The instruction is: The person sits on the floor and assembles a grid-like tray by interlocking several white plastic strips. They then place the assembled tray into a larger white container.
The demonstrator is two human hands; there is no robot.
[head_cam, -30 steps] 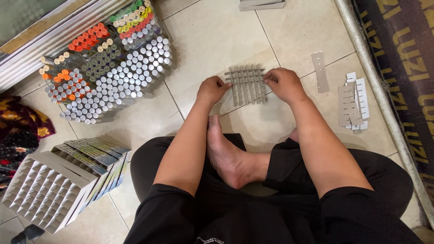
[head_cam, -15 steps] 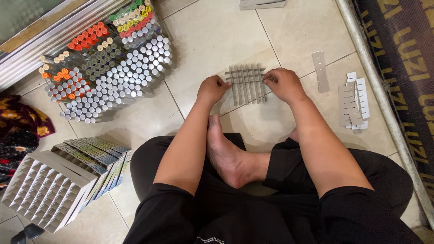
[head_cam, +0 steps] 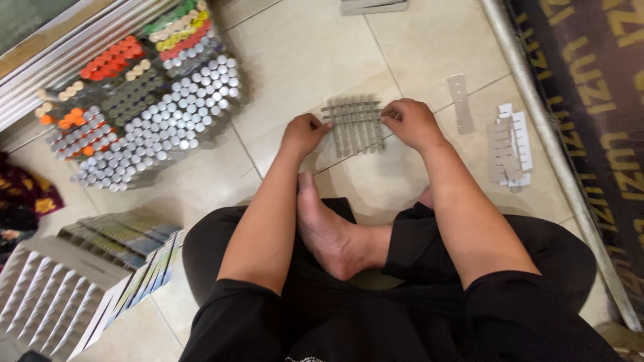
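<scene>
I sit cross-legged on a tiled floor. A grey cardboard divider grid (head_cam: 355, 125) of crossed slotted strips lies flat in front of my feet. My left hand (head_cam: 303, 134) grips the grid's left edge with curled fingers. My right hand (head_cam: 410, 123) holds its right edge, fingertips on the strips. Both hands rest on the floor at the grid's sides.
A block of upright tubes with silver, orange, green and cream caps (head_cam: 144, 107) stands at far left. A loose slotted strip (head_cam: 459, 102) and a stack of strips (head_cam: 511, 145) lie to the right. White gridded boxes (head_cam: 47, 302) sit near left. A metal rail (head_cam: 550, 154) runs along the right.
Both hands stay on the grid's edges; the grid and hands have barely shifted.
</scene>
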